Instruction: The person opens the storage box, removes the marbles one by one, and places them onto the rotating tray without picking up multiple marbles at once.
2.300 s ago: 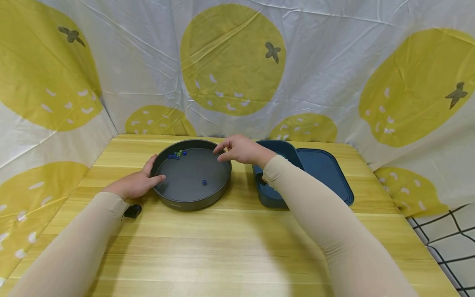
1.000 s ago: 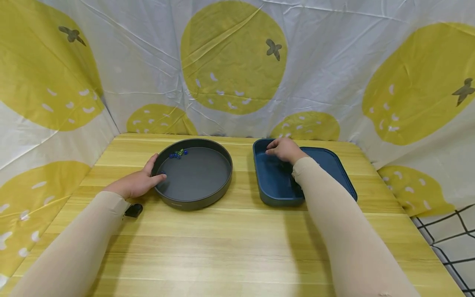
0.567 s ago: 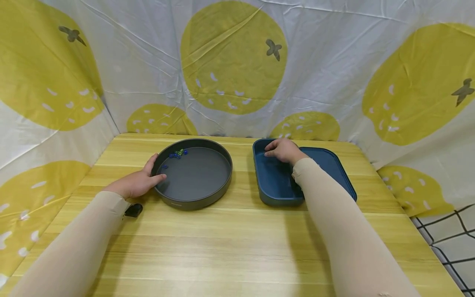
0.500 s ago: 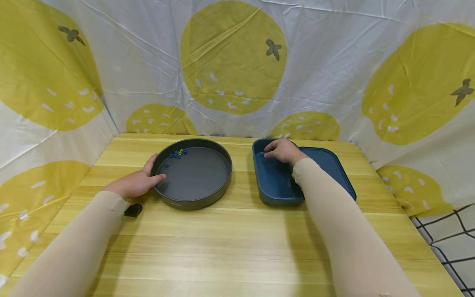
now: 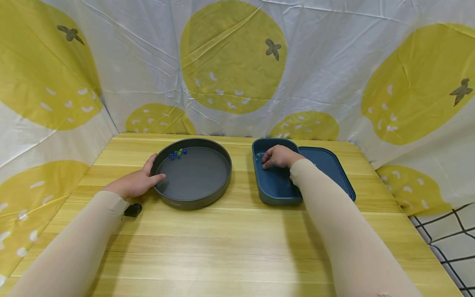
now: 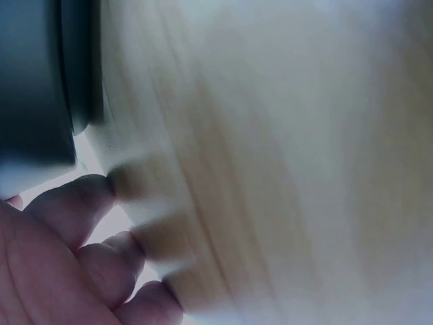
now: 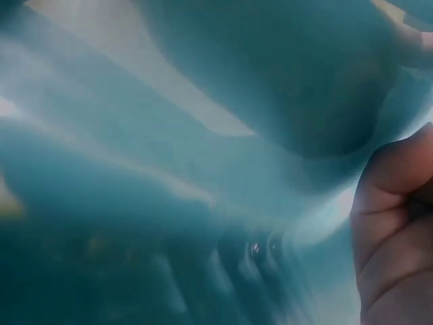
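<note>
My left hand [image 5: 138,181] holds the left rim of a dark grey round baking pan [image 5: 196,202], thumb over the inside and fingers outside. In the left wrist view its curled fingers [image 6: 108,271] show beside the pan's wall [image 6: 34,81]. Blue and green marbles [image 5: 177,154] cluster along the pan's far left inner edge. My right hand [image 5: 280,156] reaches down into a blue rectangular container [image 5: 280,202], thumb and index fingertip slightly apart with nothing visible between them. Small greenish marbles [image 5: 258,157] lie by the container's left wall, just beyond the fingertips.
A flat blue lid [image 5: 330,167] lies right of the container, partly covered by the right forearm. Behind the wooden table [image 5: 208,255] hangs a lemon-print cloth [image 5: 319,62]. Black grid wire [image 5: 452,243] stands off the right edge.
The right hand has crossed from over the pan into the container, then shifted slightly nearer. A lone blue marble has rolled leftward in the pan to the cluster. The left hand stays put.
</note>
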